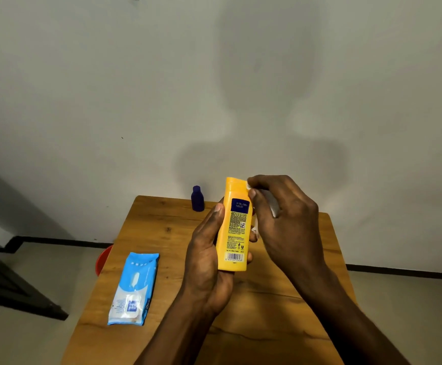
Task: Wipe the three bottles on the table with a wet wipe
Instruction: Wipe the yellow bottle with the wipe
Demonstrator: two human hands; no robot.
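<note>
My left hand [209, 256] holds a yellow bottle [234, 233] upright above the wooden table [162, 225], its back label and barcode facing me. My right hand [285, 222] grips a white wet wipe [274, 206] and presses it against the bottle's upper right side near the cap. Most of the wipe is hidden inside the fingers. A small dark blue bottle [197, 198] stands at the table's far edge by the wall. No third bottle shows; my hands and arms cover part of the table.
A blue and white pack of wet wipes [135, 288] lies flat on the table's left side. A red round object [103, 259] pokes out below the table's left edge. A pale wall stands just behind the table.
</note>
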